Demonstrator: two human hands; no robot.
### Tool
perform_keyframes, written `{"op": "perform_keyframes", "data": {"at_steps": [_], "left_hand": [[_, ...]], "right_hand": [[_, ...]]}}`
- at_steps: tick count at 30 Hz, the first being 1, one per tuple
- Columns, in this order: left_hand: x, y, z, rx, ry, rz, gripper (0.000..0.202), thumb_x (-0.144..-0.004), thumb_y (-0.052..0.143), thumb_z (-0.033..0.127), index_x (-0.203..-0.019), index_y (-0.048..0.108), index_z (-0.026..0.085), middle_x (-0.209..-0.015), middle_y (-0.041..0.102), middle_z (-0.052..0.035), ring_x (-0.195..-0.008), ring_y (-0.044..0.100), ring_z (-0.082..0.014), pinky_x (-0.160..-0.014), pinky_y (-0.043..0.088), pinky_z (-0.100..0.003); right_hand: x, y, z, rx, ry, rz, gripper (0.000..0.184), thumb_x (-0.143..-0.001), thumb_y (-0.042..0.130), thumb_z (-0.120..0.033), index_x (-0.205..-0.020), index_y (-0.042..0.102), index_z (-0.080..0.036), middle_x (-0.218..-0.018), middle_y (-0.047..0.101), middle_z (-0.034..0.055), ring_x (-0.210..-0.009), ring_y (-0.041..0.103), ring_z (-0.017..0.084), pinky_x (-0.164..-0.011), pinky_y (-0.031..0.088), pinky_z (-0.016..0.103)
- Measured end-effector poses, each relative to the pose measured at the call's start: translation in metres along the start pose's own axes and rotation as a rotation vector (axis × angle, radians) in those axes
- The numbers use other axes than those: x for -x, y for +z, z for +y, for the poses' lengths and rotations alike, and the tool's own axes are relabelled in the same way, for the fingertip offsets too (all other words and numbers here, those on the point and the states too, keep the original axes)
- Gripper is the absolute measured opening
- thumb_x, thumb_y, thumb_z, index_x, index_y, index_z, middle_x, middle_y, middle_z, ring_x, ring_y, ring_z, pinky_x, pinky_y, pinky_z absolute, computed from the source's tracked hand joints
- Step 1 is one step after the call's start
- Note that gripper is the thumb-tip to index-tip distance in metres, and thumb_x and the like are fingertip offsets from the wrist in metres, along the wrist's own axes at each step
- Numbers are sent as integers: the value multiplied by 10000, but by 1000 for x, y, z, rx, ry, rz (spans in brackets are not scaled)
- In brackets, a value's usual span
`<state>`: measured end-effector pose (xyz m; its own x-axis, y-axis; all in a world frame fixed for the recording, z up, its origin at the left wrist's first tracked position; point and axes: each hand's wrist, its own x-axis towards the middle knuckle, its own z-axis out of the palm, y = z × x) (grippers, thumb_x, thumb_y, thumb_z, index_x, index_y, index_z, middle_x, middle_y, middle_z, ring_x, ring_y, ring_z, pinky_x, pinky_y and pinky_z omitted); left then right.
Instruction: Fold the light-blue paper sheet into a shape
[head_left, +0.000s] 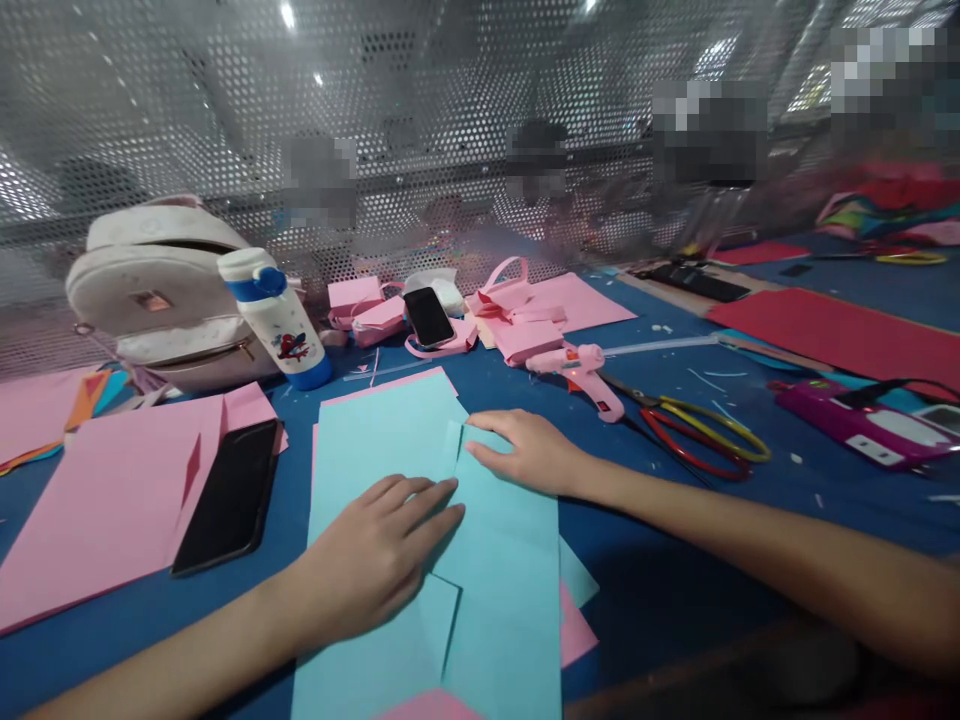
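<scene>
A long light blue paper lies before me, with folded edges and raised flaps near its middle. My left hand rests on it, palm down, the fingers stretched out toward the central fold. At the upper right part of the paper is my right hand, its thumb over the sheet and its fingers at the top edge, holding it there. Pink paper shows beneath the blue, at the top and lower right. Just beyond my right hand lie a pink glue gun and scissors with red and yellow handles.
On the left are folded pink paper, a black phone, a water bottle and a pale backpack. Pink paper pieces and another phone lie behind. A purple device and red sheets are at right.
</scene>
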<state>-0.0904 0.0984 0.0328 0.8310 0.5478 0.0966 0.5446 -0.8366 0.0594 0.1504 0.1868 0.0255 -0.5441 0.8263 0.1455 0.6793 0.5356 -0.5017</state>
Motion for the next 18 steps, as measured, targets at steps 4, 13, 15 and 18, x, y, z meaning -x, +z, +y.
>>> {"op": "perform_keyframes", "data": {"at_steps": [4,13,15,18], "left_hand": [[-7,2,-4,-33,-33,-5,545,-925,480,206,-1457,392,129,-1499,407,-193,-1275,462,-337,-1043,407,-539],[-8,9,-9,-15,-56,12,627,-878,536,210,-1480,362,172,-1498,376,-236,-1299,451,-379,-1018,424,-566],[-9,9,-10,-19,-60,20,628,-876,542,231,-1478,369,180,-1497,383,-238,-1302,459,-377,-1016,434,-553],[-10,11,-12,-44,-54,25,608,-899,535,300,-1478,380,197,-1480,424,-225,-1309,469,-360,-1009,452,-511]], "right_hand": [[-9,-1,-4,78,108,-31,405,-891,561,-550,-1103,709,-239,-1111,740,52,-1021,681,290,-794,485,350],[-33,6,-1,-20,-38,-74,137,-870,665,-357,-932,701,-241,-983,742,1,-883,681,191,-712,430,267],[-35,9,3,-137,-134,-58,70,-883,660,-286,-883,690,-222,-948,725,-5,-862,662,155,-729,432,249],[-33,11,13,-224,-298,-8,77,-907,641,-245,-863,688,-203,-889,708,9,-852,632,142,-766,438,251]]}}
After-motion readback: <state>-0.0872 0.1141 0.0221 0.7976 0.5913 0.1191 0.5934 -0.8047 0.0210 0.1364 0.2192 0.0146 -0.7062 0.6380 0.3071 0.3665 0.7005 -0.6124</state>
